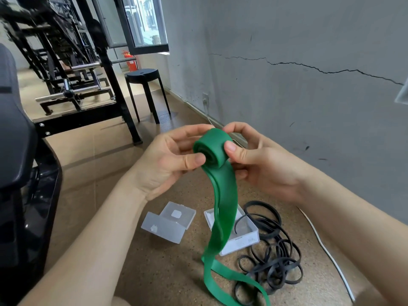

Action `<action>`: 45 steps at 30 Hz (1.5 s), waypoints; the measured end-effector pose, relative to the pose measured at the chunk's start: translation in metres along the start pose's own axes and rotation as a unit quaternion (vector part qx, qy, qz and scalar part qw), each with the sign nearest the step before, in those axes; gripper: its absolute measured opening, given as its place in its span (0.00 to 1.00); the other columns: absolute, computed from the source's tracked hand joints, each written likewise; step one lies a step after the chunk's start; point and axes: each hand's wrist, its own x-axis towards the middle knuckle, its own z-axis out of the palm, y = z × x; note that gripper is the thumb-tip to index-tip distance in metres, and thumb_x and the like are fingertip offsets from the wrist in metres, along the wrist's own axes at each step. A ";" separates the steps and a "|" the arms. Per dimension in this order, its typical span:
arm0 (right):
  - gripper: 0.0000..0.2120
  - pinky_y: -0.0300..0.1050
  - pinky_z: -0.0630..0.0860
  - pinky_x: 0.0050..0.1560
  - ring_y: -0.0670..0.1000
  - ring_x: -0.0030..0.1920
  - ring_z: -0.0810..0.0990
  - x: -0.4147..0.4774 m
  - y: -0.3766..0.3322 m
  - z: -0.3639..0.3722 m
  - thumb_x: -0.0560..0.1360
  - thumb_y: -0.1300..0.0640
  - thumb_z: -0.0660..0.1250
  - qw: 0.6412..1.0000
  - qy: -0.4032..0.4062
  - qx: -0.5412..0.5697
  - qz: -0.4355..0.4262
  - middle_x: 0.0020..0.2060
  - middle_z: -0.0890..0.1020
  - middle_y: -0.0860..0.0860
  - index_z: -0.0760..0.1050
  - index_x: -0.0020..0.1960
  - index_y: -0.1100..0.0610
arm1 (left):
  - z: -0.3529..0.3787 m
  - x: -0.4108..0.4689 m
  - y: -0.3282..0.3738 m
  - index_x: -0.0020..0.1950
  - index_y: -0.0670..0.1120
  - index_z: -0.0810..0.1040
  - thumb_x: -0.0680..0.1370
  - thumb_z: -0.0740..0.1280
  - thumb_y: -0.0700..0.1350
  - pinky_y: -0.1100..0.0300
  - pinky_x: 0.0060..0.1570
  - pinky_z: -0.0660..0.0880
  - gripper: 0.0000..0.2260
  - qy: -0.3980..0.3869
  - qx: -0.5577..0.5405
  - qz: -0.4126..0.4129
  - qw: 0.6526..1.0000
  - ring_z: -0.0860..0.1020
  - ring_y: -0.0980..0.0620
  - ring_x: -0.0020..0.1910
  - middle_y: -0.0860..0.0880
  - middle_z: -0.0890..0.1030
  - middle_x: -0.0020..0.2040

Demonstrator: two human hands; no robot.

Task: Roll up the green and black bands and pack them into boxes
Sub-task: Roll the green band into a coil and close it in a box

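- Green band (pixel 223 195): part-rolled, tail reaching the floor (pixel 154 261)
- Left hand (pixel 167 164), right hand (pixel 260 164): both pinching the roll
- Black bands (pixel 276 261): beside two clear boxes (pixel 167 221)

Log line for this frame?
green band: part rolled | left hand: grips it | right hand: grips it | black band: on floor

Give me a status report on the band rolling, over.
Left hand and right hand both pinching the green band roll. Roll partly wound, tail hanging to the floor. Black bands loose, untouched; one strand across the right box.
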 end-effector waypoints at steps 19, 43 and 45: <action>0.16 0.32 0.64 0.28 0.41 0.26 0.70 0.001 0.008 0.031 0.68 0.55 0.73 0.851 0.123 -0.488 -0.148 0.21 0.71 0.40 0.66 0.31 0.47 | 0.014 0.004 0.016 0.50 0.43 0.80 0.64 0.71 0.35 0.67 0.28 0.72 0.15 0.174 0.030 0.080 0.981 0.81 0.54 0.34 0.49 0.85 0.37; 0.21 0.35 0.69 0.33 0.43 0.29 0.73 -0.004 -0.002 0.011 0.67 0.38 0.72 0.866 0.059 -0.474 -0.146 0.33 0.81 0.47 0.72 0.56 0.44 | 0.003 -0.005 0.028 0.50 0.56 0.83 0.58 0.81 0.42 0.45 0.50 0.81 0.22 0.124 0.365 0.023 0.922 0.84 0.47 0.47 0.53 0.86 0.46; 0.22 0.37 0.72 0.33 0.43 0.30 0.77 -0.002 -0.003 0.012 0.67 0.38 0.69 0.884 0.082 -0.437 -0.143 0.35 0.83 0.49 0.73 0.56 0.47 | 0.004 -0.006 0.027 0.53 0.56 0.82 0.61 0.79 0.44 0.50 0.54 0.80 0.22 0.123 0.343 0.028 0.931 0.83 0.52 0.50 0.54 0.85 0.49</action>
